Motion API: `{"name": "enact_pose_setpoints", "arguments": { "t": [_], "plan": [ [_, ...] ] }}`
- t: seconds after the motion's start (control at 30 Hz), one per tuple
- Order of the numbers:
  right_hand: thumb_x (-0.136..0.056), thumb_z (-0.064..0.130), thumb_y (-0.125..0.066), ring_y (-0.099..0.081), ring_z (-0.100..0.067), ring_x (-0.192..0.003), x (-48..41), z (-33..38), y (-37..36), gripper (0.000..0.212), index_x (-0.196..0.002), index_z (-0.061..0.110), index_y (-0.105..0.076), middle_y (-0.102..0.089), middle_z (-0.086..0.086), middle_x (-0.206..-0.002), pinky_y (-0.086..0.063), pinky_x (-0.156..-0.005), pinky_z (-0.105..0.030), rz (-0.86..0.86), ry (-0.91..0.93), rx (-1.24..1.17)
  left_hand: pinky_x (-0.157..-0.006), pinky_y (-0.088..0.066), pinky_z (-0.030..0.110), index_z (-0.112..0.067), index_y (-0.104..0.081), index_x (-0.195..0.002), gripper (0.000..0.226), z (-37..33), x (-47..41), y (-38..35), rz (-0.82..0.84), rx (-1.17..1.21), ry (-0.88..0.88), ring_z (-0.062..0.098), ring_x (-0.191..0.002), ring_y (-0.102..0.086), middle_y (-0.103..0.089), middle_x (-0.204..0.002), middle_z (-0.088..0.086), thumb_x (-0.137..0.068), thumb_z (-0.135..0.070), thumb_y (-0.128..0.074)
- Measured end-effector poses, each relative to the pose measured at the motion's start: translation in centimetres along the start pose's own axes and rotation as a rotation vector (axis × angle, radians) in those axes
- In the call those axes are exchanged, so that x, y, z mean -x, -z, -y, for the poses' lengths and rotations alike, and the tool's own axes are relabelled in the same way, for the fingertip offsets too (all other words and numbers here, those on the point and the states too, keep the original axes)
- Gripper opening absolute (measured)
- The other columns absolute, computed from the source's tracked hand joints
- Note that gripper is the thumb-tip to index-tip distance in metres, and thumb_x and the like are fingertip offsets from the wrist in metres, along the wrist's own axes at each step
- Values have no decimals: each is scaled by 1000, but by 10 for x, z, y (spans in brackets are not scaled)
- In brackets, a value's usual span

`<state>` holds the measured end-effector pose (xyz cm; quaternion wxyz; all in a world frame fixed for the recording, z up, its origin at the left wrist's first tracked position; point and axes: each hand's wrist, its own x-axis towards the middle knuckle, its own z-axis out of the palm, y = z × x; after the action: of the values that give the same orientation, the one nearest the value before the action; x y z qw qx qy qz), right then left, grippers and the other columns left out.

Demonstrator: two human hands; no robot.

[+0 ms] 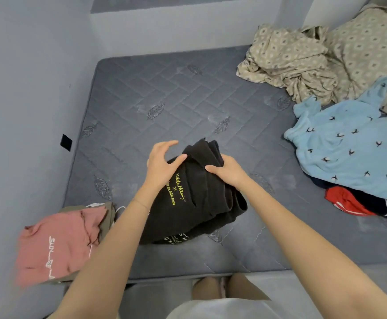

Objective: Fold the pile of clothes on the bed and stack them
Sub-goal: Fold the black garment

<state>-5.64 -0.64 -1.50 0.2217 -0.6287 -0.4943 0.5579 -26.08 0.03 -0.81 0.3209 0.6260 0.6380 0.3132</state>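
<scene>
On the bed (187,93), the unfolded pile (349,139) sits far right; the folded black sweater (201,203) lies centre, long axis running away from me. The pink stack (59,242) waits to its left — nearer my left hand (164,164), flat and spread on top; my right hand (228,172) grips the fold.

Middle: folded garment (199,199) on the mattress (164,93), toward the front edge.
Front left corner: folded stack (56,245).
Right side: loose pile (349,146).
Behind the pile: crumpled sheet (314,58).
</scene>
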Motion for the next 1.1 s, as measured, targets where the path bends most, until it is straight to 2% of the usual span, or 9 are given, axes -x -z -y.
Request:
{"name": "enact_pose_setpoints", "arguments": {
  "t": [0.07, 0.13, 0.3, 0.6, 0.67, 0.73, 0.8, 0.9, 1.1],
  "plan": [
    [-93, 23, -61, -60, -31, -107, -6, -37, 0, 20, -109, 12, -63, -67, -11, -113, -44, -80, -33, -129, -40, 302, -109, -35, 47, -18, -61, -123, 37, 17, 8, -24, 32, -30, 42, 22, -123, -49, -55, -128, 5, -89, -28, -69],
    [-95, 26, -58, -58, -36, -109, -9, -75, 2, 25, -114, 9, -60, -65, -15, -115, -43, -81, -36, -165, -108, 388, -110, -34, 47, -17, -60, -125, 34, 37, 18, -47, 77, -21, 120, 24, -123, -49, -55, -129, 6, -92, -27, -64],
    [-97, 29, -56, -58, -36, -112, -15, -141, 14, 33, -126, 14, -54, -65, -13, -120, -46, -85, -39, -145, -182, 432, -110, -36, 41, -15, -54, -134, 38, 81, 41, -101, 222, -25, 285, 23, -128, -47, -52, -136, 8, -97, -24, -57],
    [-93, 23, -62, -59, -33, -110, -58, -204, 47, 29, -118, 7, -58, -66, -13, -116, -46, -84, -35, -281, -305, 313, -116, -30, 38, -15, -40, -146, 52, 134, 49, -174, 288, -34, 429, 19, -139, -37, -44, -149, 5, -98, -25, -56],
    [-93, 20, -60, -57, -33, -114, -73, -218, 57, 32, -123, 9, -56, -64, -13, -120, -46, -93, -42, -345, -313, 392, -117, -29, 38, -15, -38, -147, 54, 146, 47, -187, 294, -69, 427, 19, -140, -35, -41, -150, 4, -98, -26, -55],
    [-92, 18, -62, -47, -30, -129, -86, -228, 58, 49, -139, 13, -47, -54, -11, -137, -39, -106, -46, -385, -263, 476, -117, -28, 40, -16, -36, -148, 55, 159, 46, -199, 302, -109, 438, 19, -142, -33, -39, -152, 4, -98, -27, -55],
    [-90, 20, -66, -34, -28, -139, -95, -235, 51, 64, -147, 16, -37, -42, -9, -148, -29, -114, -45, -360, -177, 559, -118, -26, 42, -16, -34, -149, 56, 172, 47, -208, 295, -136, 472, 20, -143, -31, -37, -153, 5, -98, -28, -55],
    [-90, 24, -66, -23, -26, -145, -102, -247, 27, 70, -151, 21, -31, -34, -7, -154, -21, -119, -45, -237, -104, 627, -119, -23, 44, -17, -29, -151, 60, 194, 50, -217, 272, -160, 550, 22, -146, -25, -30, -157, 7, -98, -28, -54],
    [-91, 34, -64, -5, -26, -150, -106, -276, -29, 78, -154, 29, -18, -16, -4, -161, -8, -122, -46, -8, -122, 694, -118, -20, 49, -19, -15, -155, 72, 247, 68, -213, 145, -218, 861, 30, -148, -13, -9, -162, 12, -97, -34, -55]
  ]
}}
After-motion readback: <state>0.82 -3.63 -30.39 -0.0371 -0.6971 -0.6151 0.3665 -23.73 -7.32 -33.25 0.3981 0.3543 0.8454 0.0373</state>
